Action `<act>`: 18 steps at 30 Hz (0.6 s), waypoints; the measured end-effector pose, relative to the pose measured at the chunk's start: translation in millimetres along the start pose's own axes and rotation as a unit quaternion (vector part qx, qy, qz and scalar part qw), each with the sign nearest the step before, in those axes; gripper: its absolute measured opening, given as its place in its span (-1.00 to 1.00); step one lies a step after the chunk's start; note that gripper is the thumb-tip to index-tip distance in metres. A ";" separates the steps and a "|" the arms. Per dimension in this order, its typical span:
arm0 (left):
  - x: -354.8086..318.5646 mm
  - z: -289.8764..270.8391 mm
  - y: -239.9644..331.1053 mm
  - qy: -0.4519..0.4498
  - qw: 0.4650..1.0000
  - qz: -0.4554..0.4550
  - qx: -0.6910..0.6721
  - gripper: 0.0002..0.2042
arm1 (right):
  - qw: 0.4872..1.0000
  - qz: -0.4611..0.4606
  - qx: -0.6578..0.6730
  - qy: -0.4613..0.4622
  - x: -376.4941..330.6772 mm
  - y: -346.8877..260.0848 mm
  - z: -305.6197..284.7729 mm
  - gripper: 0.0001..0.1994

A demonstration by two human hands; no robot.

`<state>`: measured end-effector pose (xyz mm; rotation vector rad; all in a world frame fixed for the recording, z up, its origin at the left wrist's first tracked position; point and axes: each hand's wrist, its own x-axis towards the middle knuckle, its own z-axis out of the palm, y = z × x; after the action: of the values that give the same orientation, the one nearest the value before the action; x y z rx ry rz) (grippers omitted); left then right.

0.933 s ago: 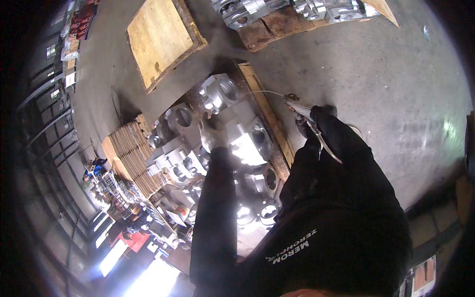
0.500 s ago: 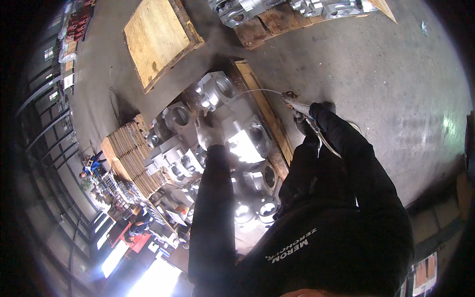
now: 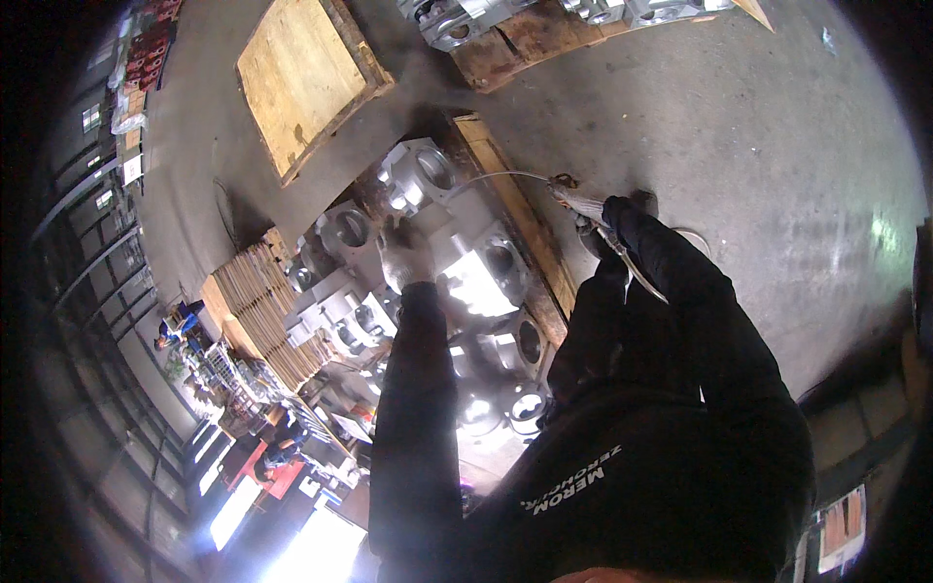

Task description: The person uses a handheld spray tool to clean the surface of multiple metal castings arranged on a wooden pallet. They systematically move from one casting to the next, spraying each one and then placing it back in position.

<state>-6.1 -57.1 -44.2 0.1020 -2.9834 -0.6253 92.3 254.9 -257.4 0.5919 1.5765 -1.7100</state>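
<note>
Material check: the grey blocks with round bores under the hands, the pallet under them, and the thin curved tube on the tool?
Grey bored blocks: metal by the look, probably cast and machined, given the bright glare on flat faces and the clean round bores. Tan slatted pallet: bare wood, rough, with visible plank edges. Thin curved tube on the tool in the right hand: pale and shiny, likely metal, too thin to be sure. Left hand rests on a block.

Red packages (image 3: pixel 154 44) stacked on shelving at upper left; 1 orange-white sign (image 3: pixel 838 530) at lower right.
</note>
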 end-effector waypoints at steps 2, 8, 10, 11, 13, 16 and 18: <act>5.2 2.2 -2.1 -0.010 1.000 -0.001 -0.003 -0.60 | 0.999 0.000 -0.036 0.003 -5.6 -16.5 1.7 -0.45; 4.4 8.6 4.1 -0.027 0.986 -0.037 -0.159 -0.57 | 0.996 0.058 -0.053 -0.030 14.0 -23.1 -14.7 -0.44; -1.0 4.2 -20.5 -0.013 0.993 -0.057 -0.106 -0.57 | 0.999 0.042 -0.033 0.011 -1.2 -36.8 -26.5 -0.44; 2.8 5.6 -20.0 -0.014 0.995 -0.054 -0.088 -0.57 | 0.998 0.016 -0.004 0.064 -2.3 -30.9 -37.5 -0.45; 6.4 9.7 5.6 -0.020 0.999 -0.026 -0.031 -0.58 | 0.985 -0.087 -0.070 0.129 -0.8 -9.5 -41.1 -0.47; 2.4 -13.7 48.7 -0.034 0.997 -0.062 0.033 -0.63 | 0.981 -0.150 -0.078 0.096 -3.6 -45.2 -24.5 -0.45; 1.6 -17.8 49.8 -0.041 0.995 -0.084 0.042 -0.62 | 0.977 -0.155 -0.137 0.058 2.4 -58.8 -20.5 -0.44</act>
<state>-8.1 -18.8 -7.7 0.3457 -3.1045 -0.5307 43.1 273.8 -224.1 0.3239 2.0335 -1.6574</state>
